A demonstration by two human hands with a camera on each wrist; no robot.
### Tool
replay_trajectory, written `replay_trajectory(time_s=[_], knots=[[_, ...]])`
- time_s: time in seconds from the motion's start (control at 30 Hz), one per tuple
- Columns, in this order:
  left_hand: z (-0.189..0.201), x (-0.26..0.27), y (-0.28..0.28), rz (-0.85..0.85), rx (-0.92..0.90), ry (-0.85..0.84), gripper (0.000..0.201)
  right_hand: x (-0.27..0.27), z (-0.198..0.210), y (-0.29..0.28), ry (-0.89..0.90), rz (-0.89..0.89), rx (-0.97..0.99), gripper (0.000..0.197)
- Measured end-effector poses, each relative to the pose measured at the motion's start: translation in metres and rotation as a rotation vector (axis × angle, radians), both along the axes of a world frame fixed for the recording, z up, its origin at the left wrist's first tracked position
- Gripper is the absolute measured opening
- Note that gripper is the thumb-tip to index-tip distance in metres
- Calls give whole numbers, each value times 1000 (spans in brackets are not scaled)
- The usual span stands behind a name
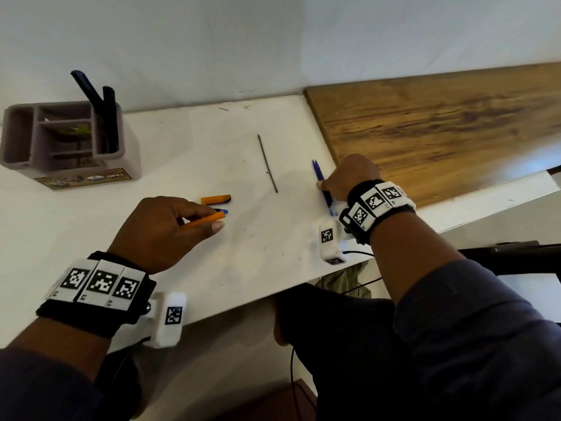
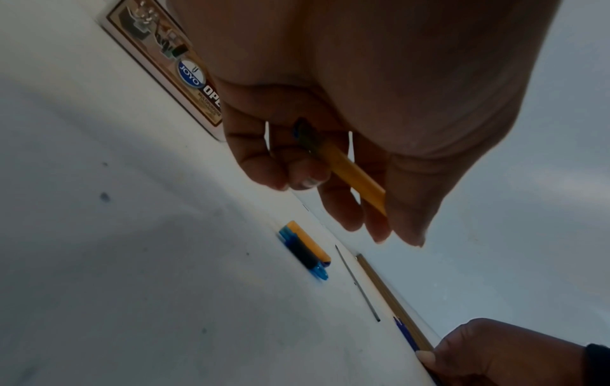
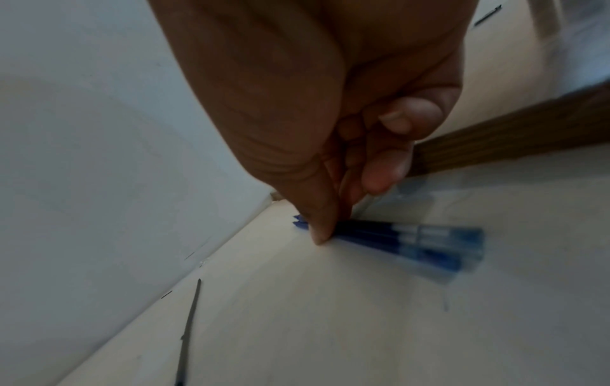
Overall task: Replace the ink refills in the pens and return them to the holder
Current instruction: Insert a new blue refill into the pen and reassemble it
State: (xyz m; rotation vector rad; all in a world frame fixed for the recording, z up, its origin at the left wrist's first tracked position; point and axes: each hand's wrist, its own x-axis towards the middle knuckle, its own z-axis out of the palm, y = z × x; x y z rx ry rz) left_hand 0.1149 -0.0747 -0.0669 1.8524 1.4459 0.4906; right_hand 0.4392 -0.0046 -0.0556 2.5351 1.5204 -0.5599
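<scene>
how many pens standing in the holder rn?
2, both dark, leaning in the right compartment of the holder: one tall, one shorter. More may sit hidden deeper inside.

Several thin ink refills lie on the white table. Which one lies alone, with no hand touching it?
The thin dark grey refill in the table's middle lies alone and untouched. The blue refills lie together beside the wooden board under the right hand.

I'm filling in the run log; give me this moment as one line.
left hand: holds orange pen barrel | right hand: pinching blue refills on table | old refill: lying loose | holder: two pens inside
</scene>
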Motion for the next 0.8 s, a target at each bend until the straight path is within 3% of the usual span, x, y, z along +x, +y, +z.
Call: replay_trajectory(time_s=[0.27, 0.43, 0.7, 0.8], knots=[[1, -2, 1, 1, 20, -1, 14, -4, 1, 1, 20, -20, 4, 36], [0, -3, 2, 12, 18, 4, 10, -6, 4, 0, 52, -12, 10, 20], [-7, -8, 4, 27, 46, -2, 41, -16, 5, -2, -25, 95, -5, 26], [-8, -8, 4, 41, 43, -3, 35, -23, 5, -2, -40, 143, -26, 13]])
